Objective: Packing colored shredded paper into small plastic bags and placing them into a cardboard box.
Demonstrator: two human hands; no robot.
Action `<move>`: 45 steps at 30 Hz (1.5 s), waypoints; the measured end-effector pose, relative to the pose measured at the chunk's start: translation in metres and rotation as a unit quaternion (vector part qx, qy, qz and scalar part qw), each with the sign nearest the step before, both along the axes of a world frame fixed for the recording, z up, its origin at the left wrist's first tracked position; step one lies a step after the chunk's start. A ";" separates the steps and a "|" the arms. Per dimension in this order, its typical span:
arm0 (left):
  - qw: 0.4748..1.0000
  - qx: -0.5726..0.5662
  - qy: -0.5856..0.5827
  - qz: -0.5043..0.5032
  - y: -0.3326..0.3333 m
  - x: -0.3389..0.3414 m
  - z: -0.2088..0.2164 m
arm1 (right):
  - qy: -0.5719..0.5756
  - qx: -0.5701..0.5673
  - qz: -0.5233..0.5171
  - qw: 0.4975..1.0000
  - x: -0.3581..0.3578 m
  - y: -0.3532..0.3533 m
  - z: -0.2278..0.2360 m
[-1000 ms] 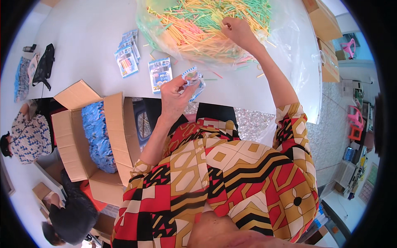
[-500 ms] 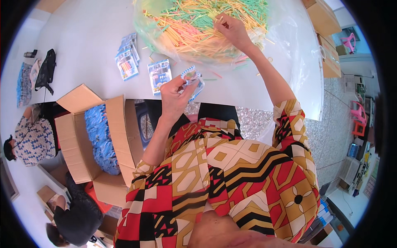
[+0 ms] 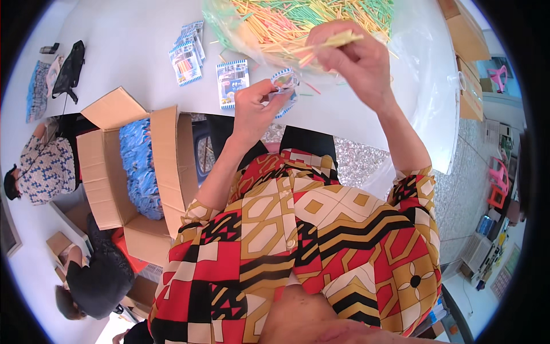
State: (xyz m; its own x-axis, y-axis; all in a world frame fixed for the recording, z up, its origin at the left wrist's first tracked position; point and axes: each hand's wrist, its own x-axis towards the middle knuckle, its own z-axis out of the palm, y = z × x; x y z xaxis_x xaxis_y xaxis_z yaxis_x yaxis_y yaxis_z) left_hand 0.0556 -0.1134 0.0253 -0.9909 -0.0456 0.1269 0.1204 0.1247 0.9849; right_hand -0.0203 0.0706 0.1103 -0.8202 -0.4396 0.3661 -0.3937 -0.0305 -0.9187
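My left hand [image 3: 256, 112] is closed on a small blue-and-white packet [image 3: 290, 102], held upright above the near edge of the white table. The packet's mouth is spread, with something coloured showing inside. A small bunch of thin yellow and pink sticks [image 3: 345, 39] is pinched in my right hand [image 3: 364, 69], up and to the right of the packet. Behind that hand, a large clear plastic bag [image 3: 220, 26] lies open, full of loose green, yellow, orange and pink sticks [image 3: 275, 28]. Beside my left hand a flat packet [image 3: 232, 84] lies on the table.
Several overlapping packets [image 3: 186, 63] lie farther left on the table [image 3: 126, 63]. An open cardboard box [image 3: 166, 155] full of blue packets [image 3: 140, 172] stands at my left. Two people work beyond it. Closed boxes [image 3: 467, 34] stand at the far right.
My right hand has come out of the stick pile toward me, bringing a bunch of sticks closer to the packet. The left hand keeps hold of the packet; the view has shifted slightly.
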 end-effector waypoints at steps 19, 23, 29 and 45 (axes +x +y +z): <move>0.996 -0.076 0.041 -0.009 0.000 -0.006 0.010 | 0.082 0.193 0.095 0.973 0.010 -0.009 -0.008; 0.992 -0.114 0.050 -0.007 -0.001 -0.011 0.016 | 0.098 0.182 0.082 0.975 0.004 -0.009 -0.009; 0.989 -0.135 0.052 0.000 0.000 -0.014 0.022 | 0.034 0.152 0.081 0.985 -0.002 -0.006 -0.012; 0.999 -0.036 0.004 -0.021 -0.005 -0.031 0.005 | 0.140 0.122 0.000 0.983 -0.006 -0.018 -0.010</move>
